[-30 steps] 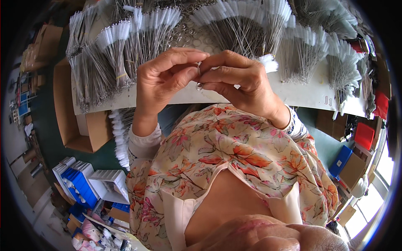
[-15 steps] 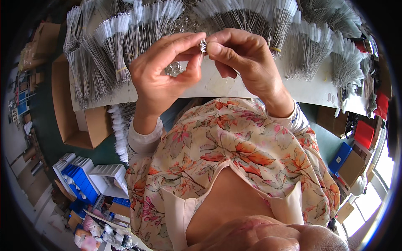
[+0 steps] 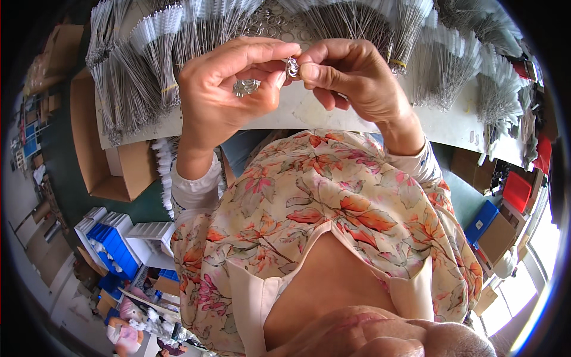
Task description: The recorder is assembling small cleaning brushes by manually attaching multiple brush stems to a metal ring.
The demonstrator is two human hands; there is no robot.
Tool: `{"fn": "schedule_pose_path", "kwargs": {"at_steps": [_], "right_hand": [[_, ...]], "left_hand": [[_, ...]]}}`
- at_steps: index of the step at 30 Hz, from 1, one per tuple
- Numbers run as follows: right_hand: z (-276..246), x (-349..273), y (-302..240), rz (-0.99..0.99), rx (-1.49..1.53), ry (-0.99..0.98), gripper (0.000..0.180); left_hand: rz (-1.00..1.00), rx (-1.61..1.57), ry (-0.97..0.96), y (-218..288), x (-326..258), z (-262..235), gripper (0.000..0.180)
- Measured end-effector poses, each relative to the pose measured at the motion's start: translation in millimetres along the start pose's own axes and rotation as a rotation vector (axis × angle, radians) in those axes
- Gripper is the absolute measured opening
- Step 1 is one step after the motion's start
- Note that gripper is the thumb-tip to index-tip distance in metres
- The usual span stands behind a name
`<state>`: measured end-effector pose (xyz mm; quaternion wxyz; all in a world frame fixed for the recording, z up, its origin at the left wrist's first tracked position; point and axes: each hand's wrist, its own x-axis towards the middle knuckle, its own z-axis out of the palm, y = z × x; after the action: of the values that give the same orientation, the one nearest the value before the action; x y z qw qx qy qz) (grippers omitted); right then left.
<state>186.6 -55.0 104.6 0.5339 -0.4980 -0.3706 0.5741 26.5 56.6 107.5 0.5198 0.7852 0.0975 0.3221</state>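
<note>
Both hands are raised above the white worktable (image 3: 452,122). My left hand (image 3: 223,95) cups a few small metal rings (image 3: 245,87) in its palm, and its thumb and forefinger reach to a single metal ring (image 3: 292,65). My right hand (image 3: 351,74) pinches that same ring from the other side with thumb and forefinger. The two hands meet at the ring, fingertips touching.
Bundles of thin wire brushes with white tips (image 3: 148,59) fan out across the table's far side, with loose metal rings (image 3: 270,27) among them. A cardboard box (image 3: 98,154) stands at the left, blue bins (image 3: 116,247) on the floor, red and blue boxes (image 3: 516,190) at the right.
Both hands have lifted higher and farther from my body, still joined at the small ring. The left palm has turned, so the rings in it now show.
</note>
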Motion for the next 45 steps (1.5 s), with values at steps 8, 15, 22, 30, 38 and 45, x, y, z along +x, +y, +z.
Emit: {"fn": "schedule_pose_path", "kwargs": {"at_steps": [8,15,22,30,38,45], "right_hand": [[7,0,7,-0.157,-0.072,0.059,0.014],[9,2,19,-0.353,-0.478,0.181,0.008],[19,11,128,-0.585,-1.253,0.129,0.009],[-66,40,34,-0.532,-1.344,0.601,0.008],[-120,64,30,-0.100,-1.321,0.404,0.022],[-148,20,-4,-0.421,-0.157,0.752,0.024]], "left_hand": [[-0.284,-0.399,0.072,-11,-6,4,0.024],[-0.243,-0.184,0.022,-16,-5,-4,0.025],[-0.598,1.007,-0.082,-106,16,-61,0.026],[-0.539,0.769,0.151,-124,-5,-76,0.020],[-0.384,0.514,0.413,-106,3,-69,0.018],[-0.468,0.713,0.737,-97,-23,-180,0.038]]}}
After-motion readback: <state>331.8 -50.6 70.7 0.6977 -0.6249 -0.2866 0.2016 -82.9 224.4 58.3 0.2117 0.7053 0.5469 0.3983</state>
